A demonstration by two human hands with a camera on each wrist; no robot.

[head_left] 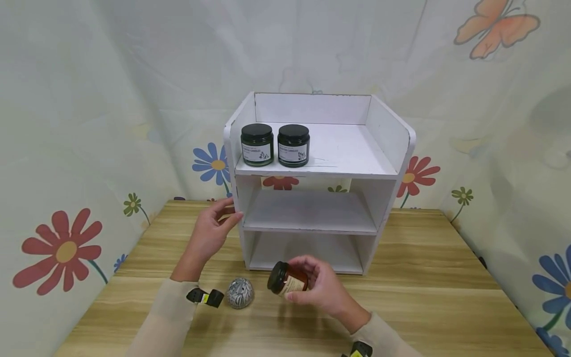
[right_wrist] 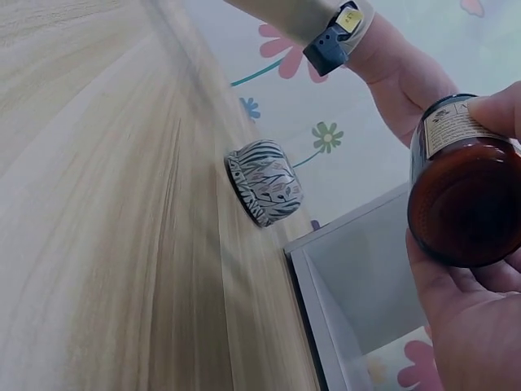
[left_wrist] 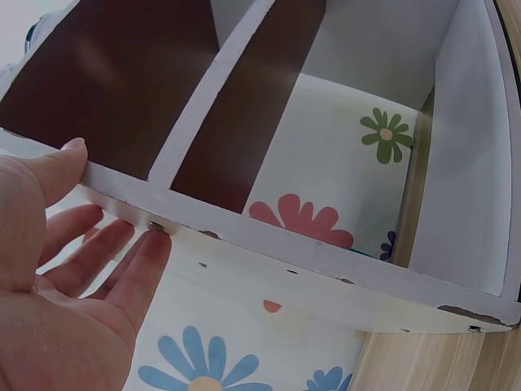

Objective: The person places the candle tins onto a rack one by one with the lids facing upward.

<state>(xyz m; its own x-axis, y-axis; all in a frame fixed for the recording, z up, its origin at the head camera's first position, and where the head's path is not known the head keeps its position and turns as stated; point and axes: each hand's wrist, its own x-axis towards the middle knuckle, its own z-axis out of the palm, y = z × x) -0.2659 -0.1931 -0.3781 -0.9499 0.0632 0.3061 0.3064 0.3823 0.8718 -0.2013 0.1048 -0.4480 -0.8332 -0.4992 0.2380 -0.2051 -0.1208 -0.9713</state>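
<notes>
Black-lidded amber jar (head_left: pixel 289 281), lower centre, sits tilted in the right hand (head_left: pixel 323 287), fingers curled round it; centre-left, the left hand (head_left: pixel 211 233) pinches the white shelf unit (head_left: pixel 308 212), thumb opposing bent fingers, seemingly steadying it.

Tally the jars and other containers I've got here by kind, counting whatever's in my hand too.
Black-lidded scented candle jars on the top shelf: 2
Black-lidded amber jar in the right hand: 1
Patterned round container on the table: 1
Total: 4
</notes>
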